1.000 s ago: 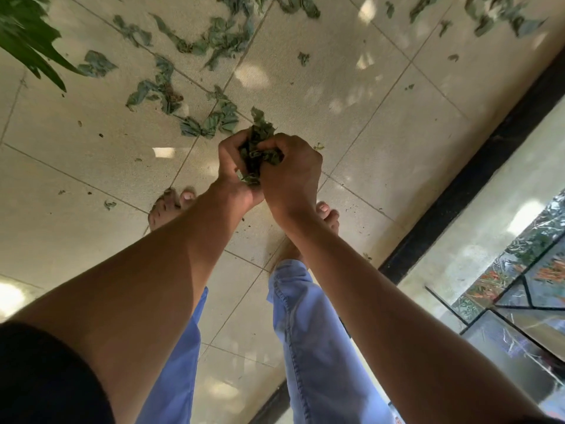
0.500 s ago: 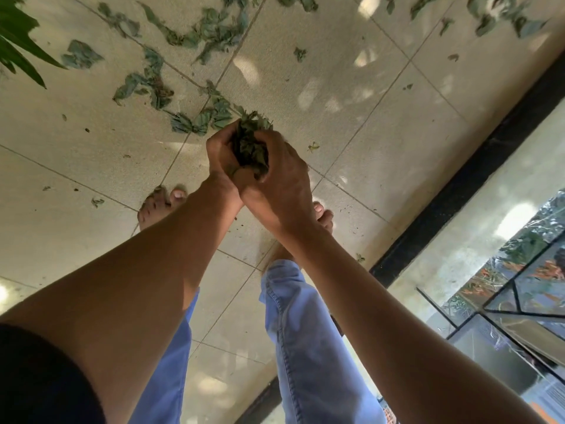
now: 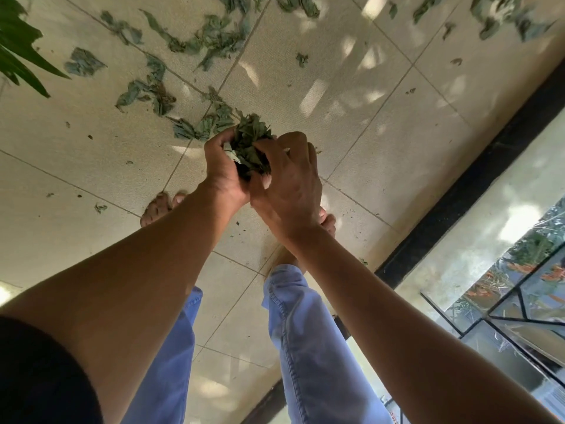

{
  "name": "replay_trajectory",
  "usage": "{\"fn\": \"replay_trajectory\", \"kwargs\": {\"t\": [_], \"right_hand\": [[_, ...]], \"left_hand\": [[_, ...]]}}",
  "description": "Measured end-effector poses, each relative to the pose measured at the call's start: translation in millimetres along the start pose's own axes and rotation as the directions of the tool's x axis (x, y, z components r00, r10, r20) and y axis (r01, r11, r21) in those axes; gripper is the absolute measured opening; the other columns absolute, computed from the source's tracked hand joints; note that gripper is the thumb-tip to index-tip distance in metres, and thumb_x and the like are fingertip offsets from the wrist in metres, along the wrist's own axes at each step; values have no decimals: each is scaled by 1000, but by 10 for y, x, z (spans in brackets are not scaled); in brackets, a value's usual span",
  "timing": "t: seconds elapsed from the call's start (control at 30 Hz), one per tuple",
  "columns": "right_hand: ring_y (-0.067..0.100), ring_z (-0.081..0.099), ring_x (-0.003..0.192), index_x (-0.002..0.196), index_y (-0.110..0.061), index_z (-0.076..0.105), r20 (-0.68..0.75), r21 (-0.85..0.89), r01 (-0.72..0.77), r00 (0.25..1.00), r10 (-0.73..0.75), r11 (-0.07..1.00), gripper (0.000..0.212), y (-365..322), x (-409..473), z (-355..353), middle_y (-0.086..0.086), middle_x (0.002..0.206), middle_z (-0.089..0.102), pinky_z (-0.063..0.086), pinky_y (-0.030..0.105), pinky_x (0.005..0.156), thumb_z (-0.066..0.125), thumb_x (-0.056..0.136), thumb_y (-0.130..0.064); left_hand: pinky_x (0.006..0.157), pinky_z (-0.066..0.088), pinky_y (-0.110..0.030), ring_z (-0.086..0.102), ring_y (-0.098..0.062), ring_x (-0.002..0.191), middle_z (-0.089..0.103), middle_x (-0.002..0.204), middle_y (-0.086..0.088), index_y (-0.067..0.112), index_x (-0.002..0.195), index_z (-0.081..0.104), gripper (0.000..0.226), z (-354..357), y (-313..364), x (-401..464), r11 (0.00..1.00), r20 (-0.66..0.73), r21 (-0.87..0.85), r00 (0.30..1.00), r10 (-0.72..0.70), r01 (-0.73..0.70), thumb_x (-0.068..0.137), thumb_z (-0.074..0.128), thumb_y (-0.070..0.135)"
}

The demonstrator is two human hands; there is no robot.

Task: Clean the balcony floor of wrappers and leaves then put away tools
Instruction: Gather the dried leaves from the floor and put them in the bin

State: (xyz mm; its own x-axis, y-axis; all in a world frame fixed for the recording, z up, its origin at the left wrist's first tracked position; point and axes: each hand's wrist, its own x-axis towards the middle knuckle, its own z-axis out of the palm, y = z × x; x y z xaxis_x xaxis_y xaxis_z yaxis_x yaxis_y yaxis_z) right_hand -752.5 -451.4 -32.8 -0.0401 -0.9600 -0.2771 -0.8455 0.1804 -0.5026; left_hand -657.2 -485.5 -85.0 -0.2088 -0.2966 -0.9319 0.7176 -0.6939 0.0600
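A bunch of dry green leaves (image 3: 250,143) sits between both hands, above the tiled balcony floor (image 3: 351,133). My left hand (image 3: 221,169) curls round the bunch from the left. My right hand (image 3: 290,182) presses against it from the right, fingers bent over the leaves. More loose leaves (image 3: 153,90) lie scattered on the tiles beyond the hands, with another strip of loose leaves (image 3: 211,38) further off and a scatter of leaves (image 3: 501,16) at the top right. A few small crumbs lie near my bare feet (image 3: 159,208).
A black threshold strip (image 3: 477,191) runs diagonally along the floor's right edge. A glass panel with a dark frame (image 3: 519,301) stands at the lower right. Green plant fronds (image 3: 18,53) hang in at the top left. My legs in blue trousers (image 3: 305,347) stand below the hands.
Both hands have stayed together on the leaf bunch and shifted slightly; the right hand's fingers have spread more over the leaves. The view has drifted a little.
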Motion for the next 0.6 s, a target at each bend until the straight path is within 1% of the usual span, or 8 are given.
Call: {"fn": "replay_trajectory", "kwargs": {"t": [0.07,0.1,0.17,0.23,0.3,0.37,0.5,0.6], "right_hand": [[19,53,100,122,-17,64,-9,29,43,999,-43,999,49,59,-9,-39,5,115,55,52,31,70,61,73,-16],[18,54,98,122,-16,63,-35,27,45,998,-44,999,51,137,-17,-34,4,112,56,51,31,70,56,72,-13],[19,56,95,121,-17,60,-53,16,-69,996,70,997,52,390,-23,48,2,110,57,48,29,63,51,71,-6],[19,54,98,128,-21,53,28,-57,-258,965,260,964,56,721,-6,202,2,116,55,37,20,57,60,75,-5],[19,46,99,136,-24,43,165,-190,-333,917,364,924,70,1049,3,367,6,124,48,27,19,55,74,76,-9],[23,45,100,139,-23,37,240,-229,-380,870,430,896,78,1271,27,491,9,126,43,34,23,60,80,75,-10],[27,53,93,132,-16,43,152,-59,-436,885,440,898,59,1338,142,678,10,119,47,49,32,67,70,80,-3],[21,48,89,128,-12,48,149,8,-379,915,374,925,47,1166,310,801,8,115,50,35,16,59,60,85,1]], "left_hand": [[63,57,-33,65,-25,77,65,84,-11,8,87,64,34,-59,51,25,999,-19,-14,999,30,-30,96,40,31],[65,57,-35,65,-27,77,66,84,-13,6,89,64,35,-99,77,57,998,-20,-45,999,32,-33,96,38,29],[71,56,-37,67,-31,78,68,85,-17,3,90,68,40,-197,115,143,991,-38,-133,999,20,-25,96,37,29],[73,56,-36,68,-31,78,69,86,-16,3,85,72,48,-305,142,217,989,-47,-145,998,31,-37,97,35,30],[75,56,-34,68,-30,79,70,87,-14,4,84,75,52,-414,158,282,992,-43,-116,998,46,-51,98,34,32],[77,56,-34,68,-29,82,71,89,-14,5,93,72,44,-512,171,330,995,-55,-91,998,37,-42,96,37,33],[79,55,-35,68,-29,85,70,93,-14,7,94,73,37,-683,220,368,999,-79,-33,997,17,-19,93,45,31],[82,54,-35,67,-28,86,69,95,-14,7,91,75,36,-792,287,326,1000,-66,-7,998,7,-7,94,45,28]]}}
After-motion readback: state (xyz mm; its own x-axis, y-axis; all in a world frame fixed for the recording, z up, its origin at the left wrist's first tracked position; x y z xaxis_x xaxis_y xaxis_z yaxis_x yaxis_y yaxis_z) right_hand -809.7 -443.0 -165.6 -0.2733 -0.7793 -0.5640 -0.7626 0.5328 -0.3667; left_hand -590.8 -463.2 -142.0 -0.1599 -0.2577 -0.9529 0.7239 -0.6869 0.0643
